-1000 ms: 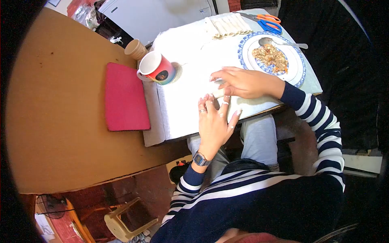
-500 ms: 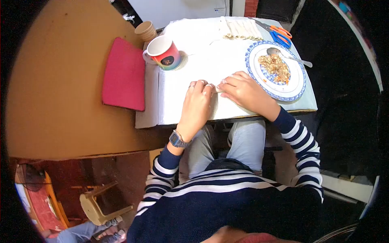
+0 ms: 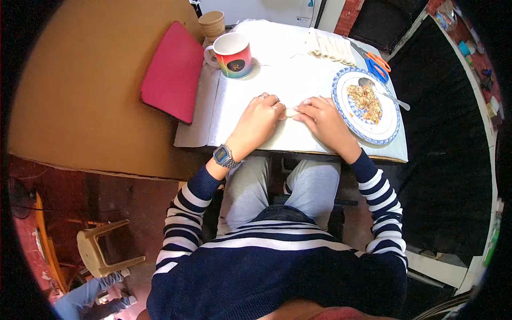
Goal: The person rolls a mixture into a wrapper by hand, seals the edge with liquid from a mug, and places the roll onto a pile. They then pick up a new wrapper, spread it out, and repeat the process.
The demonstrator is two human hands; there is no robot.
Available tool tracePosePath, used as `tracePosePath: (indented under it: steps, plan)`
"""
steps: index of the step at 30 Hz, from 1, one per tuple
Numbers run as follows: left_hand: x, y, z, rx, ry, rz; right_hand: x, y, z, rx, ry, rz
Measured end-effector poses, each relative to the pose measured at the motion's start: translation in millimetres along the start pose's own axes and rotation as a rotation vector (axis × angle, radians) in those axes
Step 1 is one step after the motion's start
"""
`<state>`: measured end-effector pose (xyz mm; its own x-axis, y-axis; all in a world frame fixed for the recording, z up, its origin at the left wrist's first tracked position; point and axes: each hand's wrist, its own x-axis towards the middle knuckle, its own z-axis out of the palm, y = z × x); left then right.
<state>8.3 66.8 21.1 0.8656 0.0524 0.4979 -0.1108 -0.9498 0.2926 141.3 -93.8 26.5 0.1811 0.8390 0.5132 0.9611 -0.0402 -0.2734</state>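
A small pale roll (image 3: 290, 112) lies on the white-covered table (image 3: 277, 80) between my hands. My left hand (image 3: 261, 118) has its fingers curled over the roll's left end. The fingers of my right hand (image 3: 322, 118) close on its right end. Right of my right hand is a blue-rimmed plate (image 3: 392, 128) with crumbly brown filling (image 3: 364, 101) and a metal spoon (image 3: 392, 97). Behind the plate, several pale rolls (image 3: 332, 49) lie in a row.
Scissors with orange and blue handles (image 3: 377, 66) lie behind the plate. A colourful mug (image 3: 234, 57), a tan cup (image 3: 212, 24) and a pink flat object (image 3: 175, 74) stand at the left. A stool (image 3: 90, 250) and another person's legs (image 3: 88, 298) show at lower left.
The view has shifted and tilted. My hands are still at the small roll, with the fingers slightly rearranged and more of the roll showing between them.
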Motion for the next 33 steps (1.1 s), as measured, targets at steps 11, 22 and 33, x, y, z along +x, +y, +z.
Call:
tracePosePath:
  steps: [11, 22, 33]
  plan:
    - [1.3, -14.3, 4.9, -0.096, 0.062, 0.004, 1.3, 0.2, 2.8, 0.078, 0.014, 0.079]
    - [13.1, -18.1, -10.1, -0.360, -0.042, -0.243, 18.2, 12.5, -1.9, 0.353, -0.095, 0.277]
    - [22.7, -39.2, -6.9, -0.258, -0.099, -0.158, 27.5, 15.1, -1.5, 0.334, -0.161, 0.373]
